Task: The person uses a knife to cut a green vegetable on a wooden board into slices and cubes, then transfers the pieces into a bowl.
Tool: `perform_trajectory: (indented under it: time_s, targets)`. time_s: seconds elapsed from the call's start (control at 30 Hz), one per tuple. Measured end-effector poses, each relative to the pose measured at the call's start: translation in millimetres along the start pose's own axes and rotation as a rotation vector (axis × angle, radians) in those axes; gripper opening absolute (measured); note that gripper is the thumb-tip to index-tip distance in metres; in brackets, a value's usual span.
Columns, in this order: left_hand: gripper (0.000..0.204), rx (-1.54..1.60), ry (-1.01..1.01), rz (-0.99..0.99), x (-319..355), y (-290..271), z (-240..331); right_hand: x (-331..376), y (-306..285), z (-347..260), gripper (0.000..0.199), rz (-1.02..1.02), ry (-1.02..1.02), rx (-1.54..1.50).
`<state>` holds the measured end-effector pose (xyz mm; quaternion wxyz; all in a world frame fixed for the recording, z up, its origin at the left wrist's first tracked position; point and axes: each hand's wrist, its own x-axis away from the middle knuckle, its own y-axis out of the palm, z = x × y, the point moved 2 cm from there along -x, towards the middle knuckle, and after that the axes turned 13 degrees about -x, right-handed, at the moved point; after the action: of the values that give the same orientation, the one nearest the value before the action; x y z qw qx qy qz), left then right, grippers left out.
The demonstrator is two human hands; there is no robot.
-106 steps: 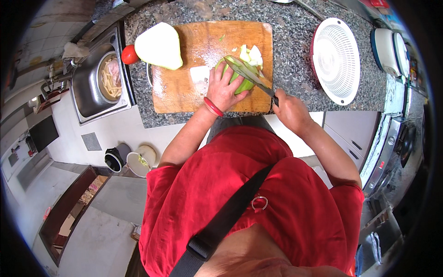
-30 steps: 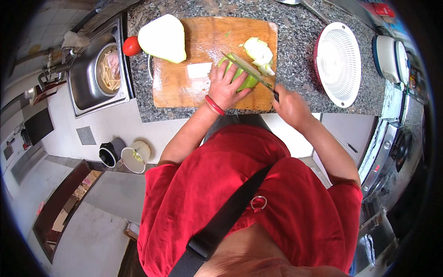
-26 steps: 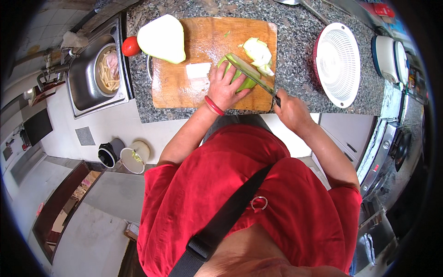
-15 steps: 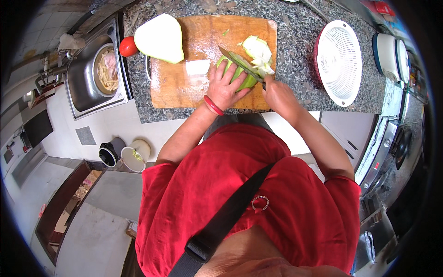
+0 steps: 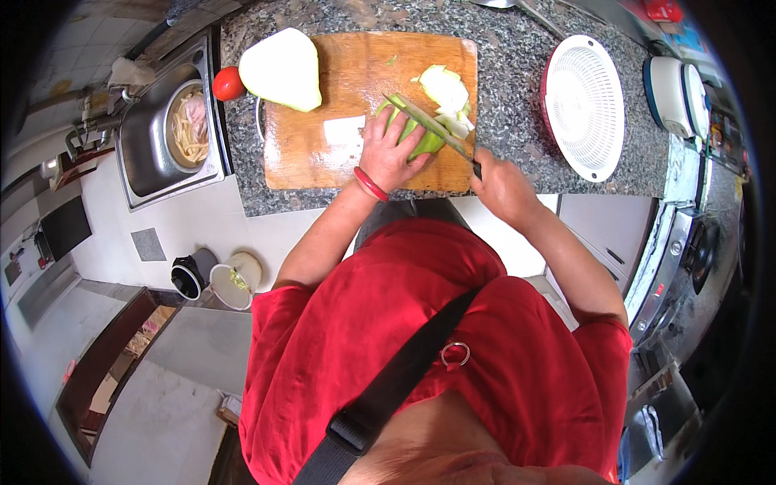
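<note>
On the wooden cutting board (image 5: 299,153), my left hand (image 5: 386,162) presses down on a green-skinned gourd piece (image 5: 428,145), its fingers curved over the top. My right hand (image 5: 505,187) grips the handle of a knife (image 5: 443,131), whose long blade lies slantwise along the gourd's far side, close to my left fingertips. Part of the gourd is hidden under that hand. Just beyond the blade, pale cut slices (image 5: 444,90) are piled near the board's right edge. A large pale gourd half (image 5: 281,69) rests over the left end of the board.
A red tomato (image 5: 228,83) sits left of the gourd half, near the steel sink (image 5: 145,166), which holds a bowl (image 5: 171,133) of pale strips and pink meat. To the right stand a white colander (image 5: 584,109) and a white cooker (image 5: 672,97). Two bins (image 5: 236,283) are at lower left.
My right hand has drawn the knife back a little to the right and nearer to me. My left hand stays on the gourd piece.
</note>
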<state>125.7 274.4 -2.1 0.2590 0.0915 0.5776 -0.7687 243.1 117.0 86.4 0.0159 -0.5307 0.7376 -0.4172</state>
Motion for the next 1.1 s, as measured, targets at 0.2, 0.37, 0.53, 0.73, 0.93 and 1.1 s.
perform_trajectory:
  time_s: [0.2,0.37,0.53,0.73,0.93,1.1]
  targets:
    - [0.049,-0.004,0.004,-0.017,0,-1,1,5,4,8,0.025,-0.028,0.007,0.068]
    - [0.047,-0.004,-0.003,-0.018,-1,-4,3,-18,16,6,0.022,-0.009,0.028,0.071]
    - [0.052,0.011,0.006,0.0,-1,-2,1,-51,35,21,0.022,-0.014,0.035,0.118]
    - [0.051,-0.013,0.01,-0.016,-4,-7,3,-54,13,27,0.021,0.052,0.065,-0.128]
    - [0.052,-0.002,-0.01,0.013,1,-2,-1,-1,2,-3,0.025,0.005,-0.005,0.036]
    - [0.047,0.005,-0.004,0.024,2,-2,0,8,3,2,0.024,-0.033,-0.007,0.079]
